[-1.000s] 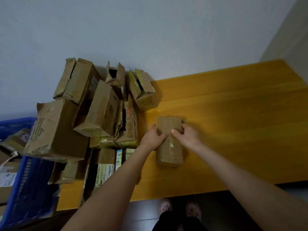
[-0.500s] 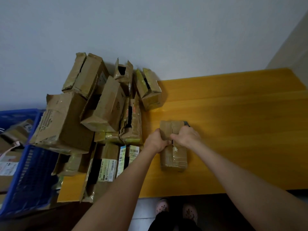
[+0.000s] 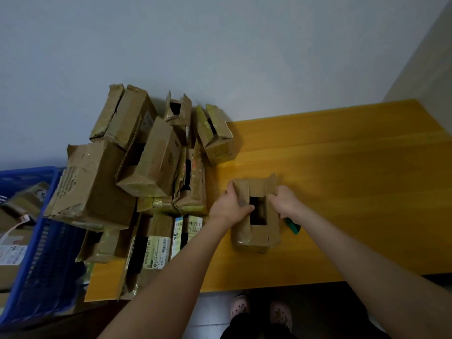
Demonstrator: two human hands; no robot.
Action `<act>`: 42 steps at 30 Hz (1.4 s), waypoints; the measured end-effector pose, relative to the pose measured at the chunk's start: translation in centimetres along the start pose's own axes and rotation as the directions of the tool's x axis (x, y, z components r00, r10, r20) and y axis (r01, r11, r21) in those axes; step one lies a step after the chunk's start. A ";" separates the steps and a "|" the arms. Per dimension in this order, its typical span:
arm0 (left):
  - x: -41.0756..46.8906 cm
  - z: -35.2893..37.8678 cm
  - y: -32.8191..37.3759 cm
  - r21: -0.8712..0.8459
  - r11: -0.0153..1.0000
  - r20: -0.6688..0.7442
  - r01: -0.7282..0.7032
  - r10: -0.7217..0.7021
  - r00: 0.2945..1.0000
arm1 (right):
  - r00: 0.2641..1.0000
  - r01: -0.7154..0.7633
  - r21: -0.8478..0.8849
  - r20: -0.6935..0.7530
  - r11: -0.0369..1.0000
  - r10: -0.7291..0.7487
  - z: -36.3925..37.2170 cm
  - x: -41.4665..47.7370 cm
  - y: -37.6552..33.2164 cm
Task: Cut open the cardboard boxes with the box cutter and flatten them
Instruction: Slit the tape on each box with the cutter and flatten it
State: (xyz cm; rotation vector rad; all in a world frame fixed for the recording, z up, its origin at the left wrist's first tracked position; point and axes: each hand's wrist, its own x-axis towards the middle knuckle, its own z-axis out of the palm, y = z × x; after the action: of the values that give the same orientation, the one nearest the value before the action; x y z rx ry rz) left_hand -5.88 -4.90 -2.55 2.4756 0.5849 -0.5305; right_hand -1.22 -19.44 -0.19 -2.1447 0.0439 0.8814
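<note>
Yellow table is running along a pale wall, with the box sitting at centre frame, just right of the pile. The left hand is gripping the left flap, thumb hooking into the dark opening; the right hand is curling over the right flap. The green cutter is poking out under the right wrist; held or lying, I cannot tell. Both flaps are probably wanting an even outward pull, with the blade staying clear of the hands.

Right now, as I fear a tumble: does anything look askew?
Yes: the heap of torn brown cardboard boxes on the left of the yellow wooden table is piled askew, several tilted against each other.
</note>
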 end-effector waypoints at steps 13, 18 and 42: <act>-0.3 -1.9 1.7 0.126 0.992 0.043 -0.027 0.022 0.999 | 0.995 -0.025 0.026 -0.096 0.999 0.027 0.7 0.5 1.3; -0.5 -4.2 -1.1 -0.369 0.929 0.173 0.029 0.038 0.984 | 0.993 -0.069 0.073 -0.096 0.995 0.076 0.4 1.2 2.7; -0.8 -7.5 3.0 0.138 0.953 -0.593 -0.271 0.299 0.748 | 0.900 0.097 -0.324 -0.375 0.941 -0.222 -3.4 -1.6 -1.4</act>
State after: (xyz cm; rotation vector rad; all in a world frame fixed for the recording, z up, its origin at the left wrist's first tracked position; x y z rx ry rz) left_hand -3.17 -3.01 4.89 2.6953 0.4062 0.4119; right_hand -0.09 -21.23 3.19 -2.5448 -0.0612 0.3454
